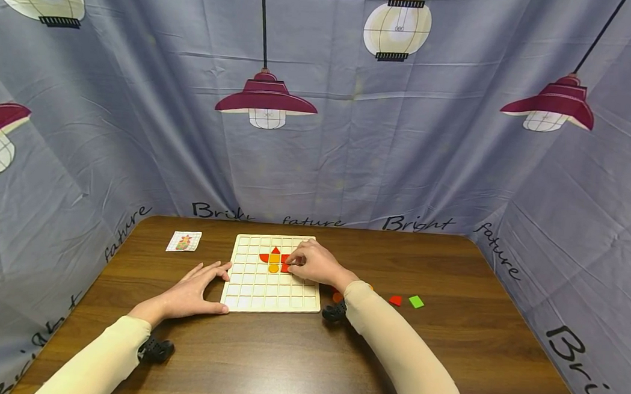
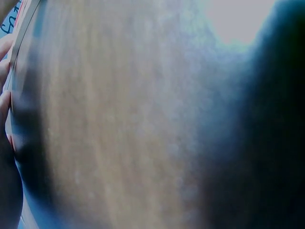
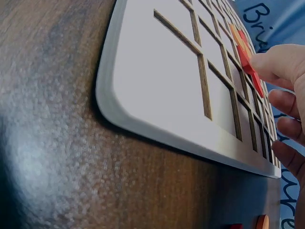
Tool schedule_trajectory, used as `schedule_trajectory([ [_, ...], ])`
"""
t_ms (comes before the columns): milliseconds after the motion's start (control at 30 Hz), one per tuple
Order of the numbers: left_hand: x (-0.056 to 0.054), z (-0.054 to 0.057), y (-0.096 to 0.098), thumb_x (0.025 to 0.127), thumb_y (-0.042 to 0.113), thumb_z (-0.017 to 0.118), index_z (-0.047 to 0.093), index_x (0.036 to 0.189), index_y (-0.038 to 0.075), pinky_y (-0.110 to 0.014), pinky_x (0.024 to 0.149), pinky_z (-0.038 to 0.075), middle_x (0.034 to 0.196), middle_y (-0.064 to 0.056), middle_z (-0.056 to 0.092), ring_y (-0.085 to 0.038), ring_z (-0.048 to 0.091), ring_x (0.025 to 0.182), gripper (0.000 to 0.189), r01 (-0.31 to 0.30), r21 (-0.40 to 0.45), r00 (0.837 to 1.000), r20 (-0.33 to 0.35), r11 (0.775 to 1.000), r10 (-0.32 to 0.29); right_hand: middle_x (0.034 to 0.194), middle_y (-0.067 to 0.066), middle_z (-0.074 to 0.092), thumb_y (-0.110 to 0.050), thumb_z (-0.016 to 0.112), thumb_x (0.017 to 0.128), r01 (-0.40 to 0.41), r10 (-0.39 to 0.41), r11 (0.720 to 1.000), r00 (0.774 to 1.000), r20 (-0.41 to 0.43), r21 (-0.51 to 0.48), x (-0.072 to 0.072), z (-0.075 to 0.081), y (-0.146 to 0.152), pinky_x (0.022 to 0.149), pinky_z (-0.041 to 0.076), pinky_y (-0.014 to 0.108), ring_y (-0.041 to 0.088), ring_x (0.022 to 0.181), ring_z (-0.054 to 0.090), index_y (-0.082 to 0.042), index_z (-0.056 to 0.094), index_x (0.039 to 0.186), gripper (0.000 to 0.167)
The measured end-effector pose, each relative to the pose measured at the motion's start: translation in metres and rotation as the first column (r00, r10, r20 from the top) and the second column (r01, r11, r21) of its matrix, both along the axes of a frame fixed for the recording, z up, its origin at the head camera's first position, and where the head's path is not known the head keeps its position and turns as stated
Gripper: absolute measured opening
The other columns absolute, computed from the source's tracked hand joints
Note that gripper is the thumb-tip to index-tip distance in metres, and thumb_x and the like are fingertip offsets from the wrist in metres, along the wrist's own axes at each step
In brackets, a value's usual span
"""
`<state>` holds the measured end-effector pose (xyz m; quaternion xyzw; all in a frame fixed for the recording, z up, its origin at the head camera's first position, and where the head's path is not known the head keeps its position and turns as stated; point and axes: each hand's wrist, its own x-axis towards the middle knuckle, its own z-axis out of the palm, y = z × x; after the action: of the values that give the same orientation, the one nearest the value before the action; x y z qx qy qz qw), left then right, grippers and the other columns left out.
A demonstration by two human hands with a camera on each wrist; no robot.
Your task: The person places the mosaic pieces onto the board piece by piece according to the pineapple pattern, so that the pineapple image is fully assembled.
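A pale gridded board (image 1: 250,289) lies on the table. Set in it are a red triangle (image 1: 275,250), a red quarter-round tile (image 1: 264,258), an orange square tile (image 1: 274,259), a yellow-orange round tile (image 1: 273,268) and a red tile (image 1: 284,258). My right hand (image 1: 317,263) reaches over the board, thumb and forefinger pinching a red square tile (image 1: 285,268); in the right wrist view the thumb meets this red square tile (image 3: 245,59), which sits slightly tilted. My left hand (image 1: 196,292) rests by the board's left edge, thumb and fingers spread along it.
A small card with a coloured pattern (image 1: 184,241) lies at the back left. Right of the board are an orange round tile (image 1: 337,296), a red tile (image 1: 395,300) and a green square tile (image 1: 416,301). A printed curtain (image 1: 317,161) surrounds the wooden table (image 1: 262,362).
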<state>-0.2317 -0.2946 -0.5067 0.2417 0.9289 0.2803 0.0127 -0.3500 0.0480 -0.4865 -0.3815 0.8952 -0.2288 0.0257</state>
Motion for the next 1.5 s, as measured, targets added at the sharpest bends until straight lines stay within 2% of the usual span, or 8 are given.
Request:
schedule_trajectory([
  [400,0.001,-0.001,0.001,0.08,0.055,0.083,0.056,0.118,0.019,-0.066,0.119,0.01,0.159,-0.015,0.041,-0.044,0.032,0.147,0.059,0.011,0.039,0.999,-0.037,0.999,-0.01,0.09,-0.016,0.058,-0.032,0.074,0.094,0.007,-0.007,1.0,0.999,-0.036,-0.007,0.001,-0.006,-0.002,0.077,0.045,0.025,0.007,0.088,0.049,-0.026,0.08,0.102,0.011],
  [500,0.002,-0.002,0.001,0.079,0.054,0.083,0.056,0.117,0.019,-0.067,0.118,0.01,0.159,-0.016,0.042,-0.045,0.032,0.147,0.059,0.011,0.044,0.999,-0.044,0.999,-0.009,0.091,-0.016,0.059,-0.032,0.074,0.094,0.0,-0.001,1.0,0.999,-0.044,-0.011,0.001,-0.006,-0.002,0.078,0.046,0.026,0.008,0.088,0.05,-0.026,0.08,0.103,0.012],
  [600,0.002,0.0,0.002,0.08,0.056,0.082,0.056,0.119,0.019,-0.065,0.12,0.009,0.16,-0.014,0.04,-0.042,0.031,0.148,0.06,0.008,0.034,1.0,-0.021,0.999,-0.007,0.094,-0.014,0.06,-0.033,0.072,0.096,0.012,-0.012,1.0,0.999,-0.031,-0.018,0.002,-0.002,0.003,0.079,0.046,0.027,0.009,0.09,0.049,-0.025,0.079,0.109,0.017],
  [733,0.001,0.001,0.002,0.081,0.058,0.08,0.055,0.12,0.019,-0.065,0.121,0.008,0.161,-0.013,0.038,-0.041,0.029,0.15,0.06,0.007,0.013,1.0,0.003,1.0,-0.007,0.101,-0.013,0.06,-0.033,0.069,0.098,0.052,-0.052,0.998,0.999,0.008,-0.038,0.001,0.007,0.016,0.079,0.045,0.031,0.011,0.091,0.047,-0.024,0.077,0.119,0.024],
  [867,0.002,0.002,0.002,0.082,0.058,0.08,0.055,0.119,0.019,-0.066,0.12,0.008,0.161,-0.013,0.039,-0.041,0.029,0.15,0.059,0.009,0.008,1.0,-0.003,1.0,-0.009,0.101,-0.011,0.061,-0.03,0.071,0.097,0.089,-0.088,0.994,0.996,0.018,-0.066,-0.001,0.018,0.037,0.076,0.046,0.034,0.014,0.09,0.047,-0.02,0.076,0.12,0.026],
  [1067,0.004,0.002,0.001,0.081,0.058,0.08,0.056,0.119,0.019,-0.066,0.12,0.009,0.16,-0.012,0.04,-0.041,0.029,0.15,0.059,-0.001,0.005,1.0,-0.005,1.0,0.001,0.101,-0.01,0.062,-0.032,0.072,0.097,0.126,-0.125,0.988,0.992,0.014,-0.091,-0.001,0.027,0.07,0.081,0.048,0.036,0.019,0.098,0.052,-0.017,0.076,0.121,0.028],
  [1333,0.003,0.002,0.002,0.081,0.058,0.081,0.055,0.118,0.019,-0.066,0.12,0.009,0.16,-0.012,0.041,-0.041,0.029,0.15,0.06,-0.001,-0.003,1.0,-0.008,1.0,0.001,0.103,-0.012,0.063,-0.033,0.076,0.094,0.108,-0.108,0.994,0.994,-0.007,-0.03,0.009,0.024,0.101,0.09,0.043,0.04,0.016,0.101,0.05,-0.023,0.079,0.112,0.021],
  [1500,0.003,0.002,0.002,0.08,0.06,0.08,0.055,0.118,0.019,-0.066,0.12,0.009,0.16,-0.011,0.04,-0.04,0.029,0.15,0.06,0.0,-0.008,1.0,-0.008,1.0,0.0,0.1,-0.016,0.062,-0.04,0.08,0.089,0.084,-0.082,0.995,0.996,-0.04,0.056,0.019,0.016,0.111,0.09,0.042,0.041,0.014,0.099,0.05,-0.028,0.079,0.101,0.017],
])
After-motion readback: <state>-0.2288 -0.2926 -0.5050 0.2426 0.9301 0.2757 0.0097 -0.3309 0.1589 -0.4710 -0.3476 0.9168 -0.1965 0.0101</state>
